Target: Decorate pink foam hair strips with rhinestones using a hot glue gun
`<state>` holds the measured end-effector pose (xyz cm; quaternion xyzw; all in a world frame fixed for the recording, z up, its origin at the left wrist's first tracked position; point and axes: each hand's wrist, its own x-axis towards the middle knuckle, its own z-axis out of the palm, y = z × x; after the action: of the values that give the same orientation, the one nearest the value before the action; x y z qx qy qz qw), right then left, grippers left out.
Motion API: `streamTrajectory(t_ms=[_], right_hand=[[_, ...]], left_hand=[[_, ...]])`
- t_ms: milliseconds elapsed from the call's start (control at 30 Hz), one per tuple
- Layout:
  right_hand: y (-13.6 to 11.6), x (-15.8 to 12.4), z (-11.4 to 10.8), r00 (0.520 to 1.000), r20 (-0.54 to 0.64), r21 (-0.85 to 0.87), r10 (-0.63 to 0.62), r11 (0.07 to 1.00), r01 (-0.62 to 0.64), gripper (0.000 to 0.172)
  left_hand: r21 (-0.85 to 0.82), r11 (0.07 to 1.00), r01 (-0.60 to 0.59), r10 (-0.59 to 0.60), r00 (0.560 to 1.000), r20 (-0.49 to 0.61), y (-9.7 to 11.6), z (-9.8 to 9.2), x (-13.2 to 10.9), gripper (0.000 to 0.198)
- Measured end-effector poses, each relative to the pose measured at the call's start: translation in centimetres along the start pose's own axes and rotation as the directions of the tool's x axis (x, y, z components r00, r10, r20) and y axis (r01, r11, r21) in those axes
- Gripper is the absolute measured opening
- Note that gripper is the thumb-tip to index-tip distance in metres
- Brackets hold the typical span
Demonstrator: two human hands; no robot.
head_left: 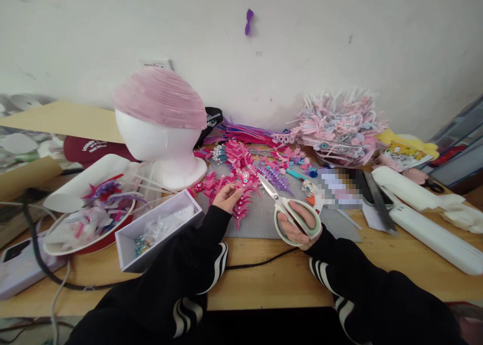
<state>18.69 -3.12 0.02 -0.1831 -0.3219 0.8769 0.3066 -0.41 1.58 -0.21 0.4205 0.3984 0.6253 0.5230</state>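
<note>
My left hand pinches pink hairpiece beside foam head; right hand curled through scissors handles. Tips close: slip could nick left hand.

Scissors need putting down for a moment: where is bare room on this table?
Bare wood lies along the front edge, between the white box and the right hand, crossed by a black cable; more between ruler and long white case. The back, full of pink ornaments, is crowded.

Scissors sit right of the hair ornament on the mat; mannequin head behind, box left.
</note>
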Motion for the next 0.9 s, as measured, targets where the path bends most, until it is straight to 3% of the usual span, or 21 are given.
streamTrajectory(t_ms=[100, 267, 367, 900], right_hand=[[-0.1, -0.2, 0.0, 0.997, 0.065, 0.03, -0.037, 0.999, 0.035, 0.044], [0.2, 0.0, -0.6, 0.956, 0.294, 0.107, 0.017, 0.993, -0.051, 0.046], [0.4, 0.2, -0.8, 0.937, 0.346, 0.128, 0.043, 0.988, -0.092, 0.048], [0.3, 0.1, 0.2, 0.976, 0.173, 0.061, 0.136, 0.987, -0.148, 0.068]], left_hand=[[0.023, 0.999, 0.033, -0.032, 0.999, -0.029, 0.1, -0.2, 0.1, 0.027], [0.031, 0.998, 0.048, -0.046, 0.997, -0.058, 0.0, -0.5, 0.3, 0.028], [0.007, 1.0, 0.027, -0.026, 0.998, -0.06, -0.2, -0.6, 0.4, 0.027], [-0.016, 1.0, 0.003, -0.003, 1.0, -0.005, -0.6, -0.6, 0.4, 0.025]])
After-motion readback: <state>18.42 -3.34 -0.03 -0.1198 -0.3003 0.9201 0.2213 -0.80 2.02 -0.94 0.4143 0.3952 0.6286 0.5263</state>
